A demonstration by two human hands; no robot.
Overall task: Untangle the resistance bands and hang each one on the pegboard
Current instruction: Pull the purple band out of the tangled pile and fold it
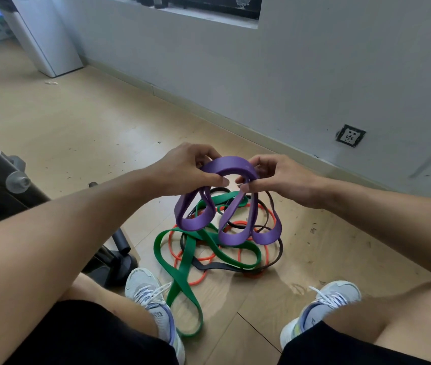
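We see the held band (pixel 231 167) up between the left hand (pixel 190 169) and right hand (pixel 280 177), its loops hanging over the band pile (pixel 209 259) on the floor (pixel 77 114). Pile sits between the left shoe (pixel 153 301) and right shoe (pixel 325 306), slightly farther out (one loop trails near, touching the left shoe). Stand base (pixel 119 256) left of the pile. Wall (pixel 314 75) runs behind; socket (pixel 350 135) on it, far right. Cabinet (pixel 48 35) far left against the wall.
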